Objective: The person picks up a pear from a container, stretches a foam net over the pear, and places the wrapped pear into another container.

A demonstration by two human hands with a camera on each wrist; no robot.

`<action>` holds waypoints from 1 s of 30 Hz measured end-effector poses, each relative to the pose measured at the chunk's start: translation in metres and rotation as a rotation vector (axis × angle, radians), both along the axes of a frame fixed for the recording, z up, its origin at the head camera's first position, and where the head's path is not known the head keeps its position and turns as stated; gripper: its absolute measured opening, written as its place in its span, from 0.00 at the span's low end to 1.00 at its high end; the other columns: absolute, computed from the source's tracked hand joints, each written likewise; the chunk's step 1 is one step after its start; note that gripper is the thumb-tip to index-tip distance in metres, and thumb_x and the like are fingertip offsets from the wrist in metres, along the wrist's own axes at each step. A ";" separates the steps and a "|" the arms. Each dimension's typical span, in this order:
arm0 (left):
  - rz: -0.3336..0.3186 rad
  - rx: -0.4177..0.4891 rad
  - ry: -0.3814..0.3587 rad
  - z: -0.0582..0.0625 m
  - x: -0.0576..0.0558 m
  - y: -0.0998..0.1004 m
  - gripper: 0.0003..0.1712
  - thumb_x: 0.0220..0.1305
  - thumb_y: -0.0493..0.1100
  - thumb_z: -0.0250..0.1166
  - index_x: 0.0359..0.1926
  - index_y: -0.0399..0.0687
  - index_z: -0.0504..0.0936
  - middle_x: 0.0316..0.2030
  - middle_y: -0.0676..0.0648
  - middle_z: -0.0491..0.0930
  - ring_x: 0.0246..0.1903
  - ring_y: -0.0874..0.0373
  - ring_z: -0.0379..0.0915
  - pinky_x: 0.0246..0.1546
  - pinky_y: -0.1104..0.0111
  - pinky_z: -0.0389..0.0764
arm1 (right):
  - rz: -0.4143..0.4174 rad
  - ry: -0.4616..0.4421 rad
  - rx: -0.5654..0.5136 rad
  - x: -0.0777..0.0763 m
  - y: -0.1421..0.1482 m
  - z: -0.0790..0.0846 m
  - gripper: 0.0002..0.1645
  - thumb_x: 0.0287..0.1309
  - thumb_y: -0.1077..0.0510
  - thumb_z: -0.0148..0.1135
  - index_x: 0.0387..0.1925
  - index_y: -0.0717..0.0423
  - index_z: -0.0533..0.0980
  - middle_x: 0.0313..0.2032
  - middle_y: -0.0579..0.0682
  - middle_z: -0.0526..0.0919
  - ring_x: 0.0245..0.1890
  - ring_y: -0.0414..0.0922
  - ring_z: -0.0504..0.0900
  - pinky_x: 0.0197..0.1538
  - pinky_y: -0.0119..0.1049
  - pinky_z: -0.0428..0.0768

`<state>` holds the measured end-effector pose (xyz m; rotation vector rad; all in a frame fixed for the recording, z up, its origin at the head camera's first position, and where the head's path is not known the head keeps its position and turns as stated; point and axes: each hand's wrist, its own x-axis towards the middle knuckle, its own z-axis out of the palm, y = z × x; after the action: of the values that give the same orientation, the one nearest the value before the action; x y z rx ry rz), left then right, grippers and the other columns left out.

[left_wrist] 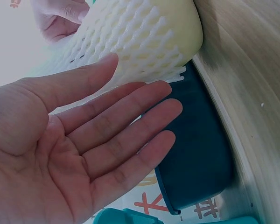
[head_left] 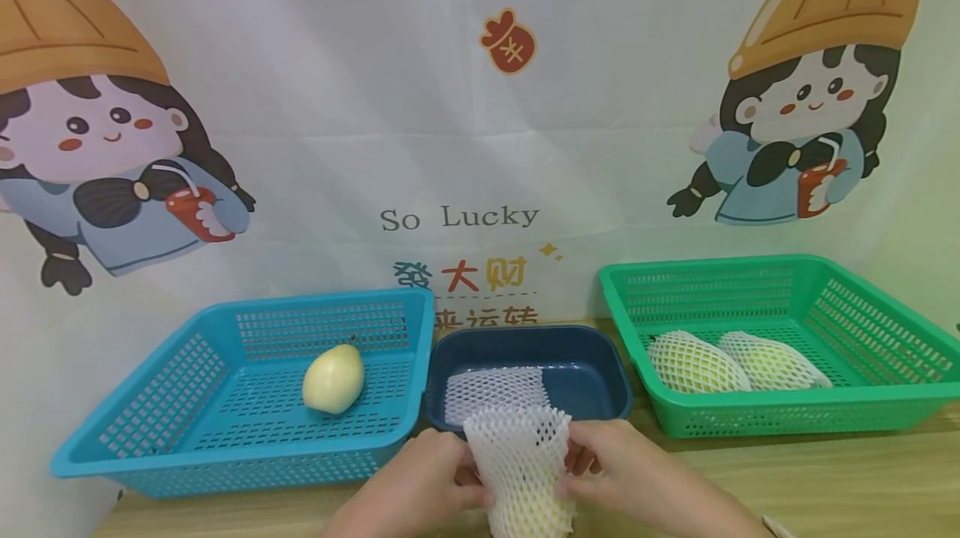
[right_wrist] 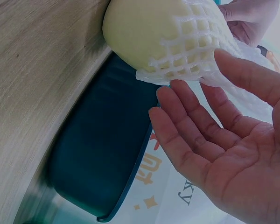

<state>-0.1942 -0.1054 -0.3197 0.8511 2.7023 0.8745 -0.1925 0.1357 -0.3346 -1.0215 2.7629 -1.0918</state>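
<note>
Just in front of the navy tray, a white foam net sleeve [head_left: 517,442] stands over a pale yellow pear [left_wrist: 190,28]. The pear's rounded lower end shows bare below the net in both wrist views. My left hand [head_left: 431,471] pinches the left side of the net between thumb and index finger, its other fingers stretched out. On the opposite side, my right hand [head_left: 622,471] pinches the net with its thumb and index finger, the remaining fingers loosely bent. The net's open upper end points toward the tray in the head view.
A navy tray [head_left: 600,338] holds more flat foam netting [head_left: 495,392]. To its left, a blue basket [head_left: 247,442] contains one bare pear [head_left: 333,379]. At the right, a green basket [head_left: 787,421] holds two net-covered pears [head_left: 697,363]. A printed cloth [head_left: 450,104] hangs behind the wooden table [head_left: 825,480].
</note>
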 end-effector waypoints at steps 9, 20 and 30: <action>-0.026 -0.024 0.044 0.000 0.000 0.001 0.04 0.50 0.45 0.70 0.28 0.51 0.86 0.24 0.60 0.83 0.25 0.74 0.73 0.27 0.76 0.74 | -0.004 -0.071 0.033 0.000 0.001 0.000 0.12 0.49 0.56 0.69 0.30 0.55 0.74 0.27 0.41 0.78 0.28 0.32 0.75 0.33 0.28 0.77; -0.027 -0.044 -0.007 -0.001 0.000 0.001 0.04 0.49 0.43 0.71 0.28 0.49 0.86 0.23 0.60 0.82 0.23 0.74 0.71 0.25 0.77 0.73 | -0.006 -0.072 0.070 -0.001 0.002 -0.001 0.13 0.48 0.56 0.69 0.29 0.56 0.72 0.26 0.42 0.78 0.27 0.34 0.76 0.32 0.27 0.76; -0.016 -0.073 -0.023 -0.003 -0.001 0.002 0.05 0.47 0.43 0.72 0.27 0.49 0.86 0.22 0.60 0.82 0.22 0.74 0.71 0.23 0.76 0.72 | -0.011 -0.116 0.086 -0.001 0.003 -0.002 0.14 0.47 0.56 0.70 0.29 0.56 0.72 0.25 0.42 0.78 0.27 0.34 0.75 0.31 0.28 0.75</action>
<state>-0.1947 -0.1031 -0.3224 0.8412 2.6853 0.7731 -0.1931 0.1386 -0.3364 -0.9043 2.7015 -0.9894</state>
